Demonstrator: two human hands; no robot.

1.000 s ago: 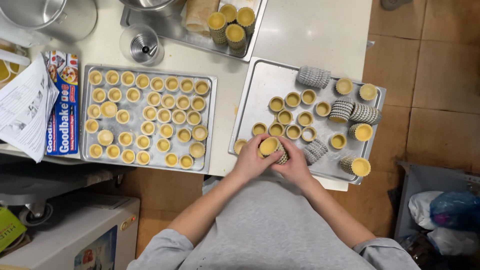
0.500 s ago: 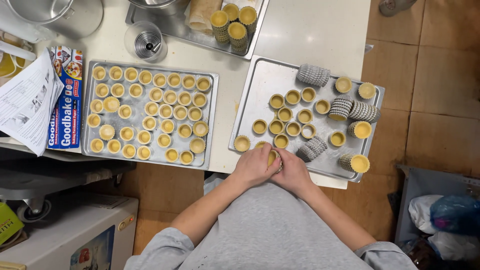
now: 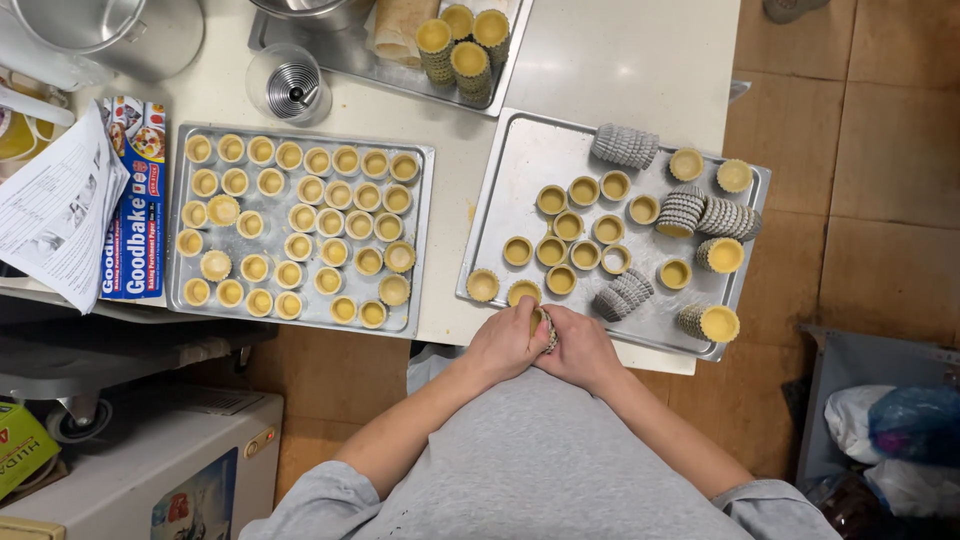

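Note:
My left hand [image 3: 505, 342] and my right hand [image 3: 580, 346] meet at the near edge of the right metal tray [image 3: 530, 140]. Between them they grip one fluted tart mould [image 3: 544, 327] with dough in it, tilted on its side and mostly covered by fingers. On that tray lie several dough-lined tart shells [image 3: 560, 248], and stacks of fluted moulds [image 3: 625, 145] lie on their sides. The left metal tray [image 3: 425, 240] holds rows of finished tart shells [image 3: 300, 218].
A third tray [image 3: 340, 55] at the back carries stacked filled moulds [image 3: 455, 40]. A small glass [image 3: 287, 85], a metal pot [image 3: 110, 30], a blue box of baking paper [image 3: 132, 195] and printed paper sheets [image 3: 55, 205] lie left. Bagged items [image 3: 900, 425] sit on the floor right.
Both hands drew back from the right tray toward my body, lifting one mould off the tray edge and turning it on its side between the fingers.

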